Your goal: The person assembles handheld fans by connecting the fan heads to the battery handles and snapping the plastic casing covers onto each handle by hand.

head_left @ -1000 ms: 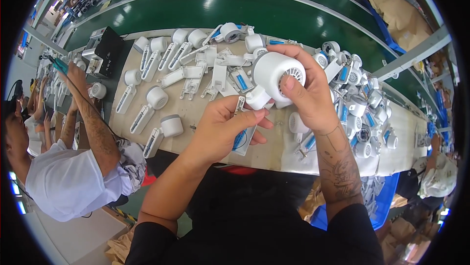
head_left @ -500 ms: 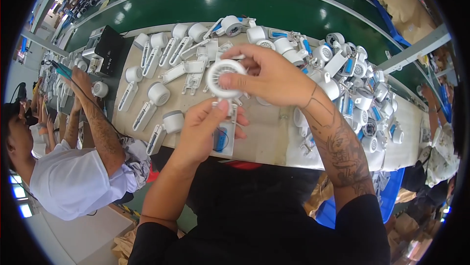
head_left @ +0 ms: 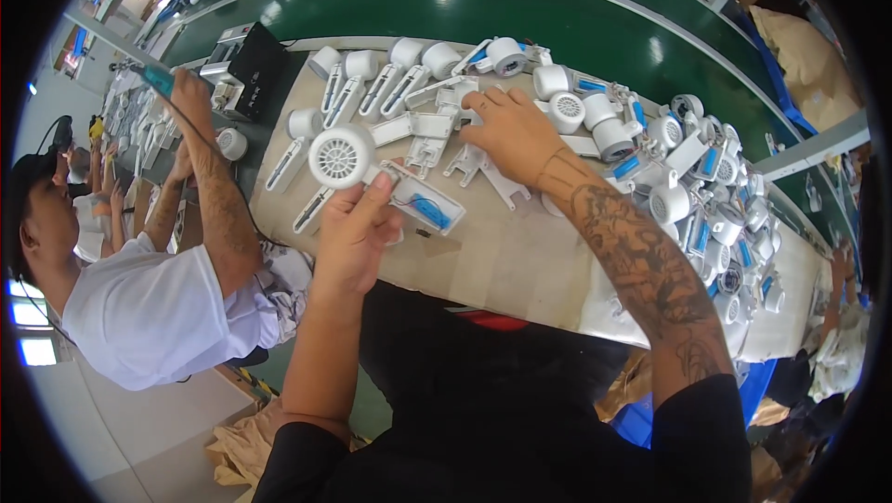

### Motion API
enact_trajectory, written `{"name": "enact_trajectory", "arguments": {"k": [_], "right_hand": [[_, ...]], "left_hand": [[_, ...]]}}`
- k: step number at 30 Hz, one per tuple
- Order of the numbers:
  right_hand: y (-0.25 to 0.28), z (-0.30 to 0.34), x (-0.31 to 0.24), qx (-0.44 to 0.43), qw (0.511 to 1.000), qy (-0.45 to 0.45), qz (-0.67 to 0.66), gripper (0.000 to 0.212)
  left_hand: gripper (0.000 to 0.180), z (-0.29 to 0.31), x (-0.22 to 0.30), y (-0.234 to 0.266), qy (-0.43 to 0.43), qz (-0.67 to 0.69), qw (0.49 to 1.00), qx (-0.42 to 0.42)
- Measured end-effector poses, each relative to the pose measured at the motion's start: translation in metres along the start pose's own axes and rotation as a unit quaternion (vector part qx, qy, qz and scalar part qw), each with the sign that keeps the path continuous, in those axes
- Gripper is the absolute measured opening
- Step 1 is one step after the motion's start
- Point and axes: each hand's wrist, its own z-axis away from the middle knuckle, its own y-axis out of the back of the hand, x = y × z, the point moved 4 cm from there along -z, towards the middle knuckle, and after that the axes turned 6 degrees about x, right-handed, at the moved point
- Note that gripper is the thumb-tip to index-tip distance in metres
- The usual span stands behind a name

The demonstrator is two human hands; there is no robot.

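Left hand: my left hand is clamped on a white round-headed unit, thumb lying along its neck.
Held unit: its slotted face is turned up, just beyond my left fingertips; an open white tray slants off to the right of my thumb.
Inside the tray: a blue insert with a thin dark wire, near that same thumb.
Right hand: my right hand is palm down, fingers bent over the loose white covers; I cannot tell whether the fingertips grip one.
Forked piece: a white forked part lies on the near side of my right hand.
Row: white units with slim handles lie beyond my left hand.
Heap: many white units with blue inserts are piled to the right of my right hand.
Table: the pale tabletop shows bare between my forearms.
Neighbour: well left of my left hand, a person in a white shirt holds a teal tool near a black box.
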Motion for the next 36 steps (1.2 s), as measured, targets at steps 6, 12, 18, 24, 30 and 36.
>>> {"name": "enact_trajectory", "arguments": {"k": [6,12,18,24,30,36], "right_hand": [[0.04,0.007,0.012,0.122,0.969,-0.05,-0.209,0.039],[0.094,0.031,-0.042,0.219,0.95,-0.07,-0.212,0.053],[0.084,0.034,-0.063,0.228,0.948,-0.096,-0.199,0.056],[0.083,0.042,-0.063,0.19,0.918,-0.17,-0.305,0.048],[0.054,0.077,-0.072,0.134,0.737,-0.343,-0.566,0.026],[0.047,0.081,-0.08,-0.049,0.672,-0.381,-0.633,0.028]], "left_hand": [[0.029,-0.004,-0.002,-0.007,0.002,0.073,0.997,-0.025],[0.039,-0.004,-0.014,-0.025,-0.04,0.078,0.995,-0.044],[0.025,0.008,-0.027,-0.051,-0.106,-0.013,0.991,-0.076],[0.025,0.011,-0.023,-0.038,-0.086,0.012,0.995,-0.047],[0.028,0.02,-0.028,-0.049,0.003,0.075,0.992,-0.106],[0.016,-0.023,0.021,0.017,-0.144,-0.195,0.964,0.114]]}}
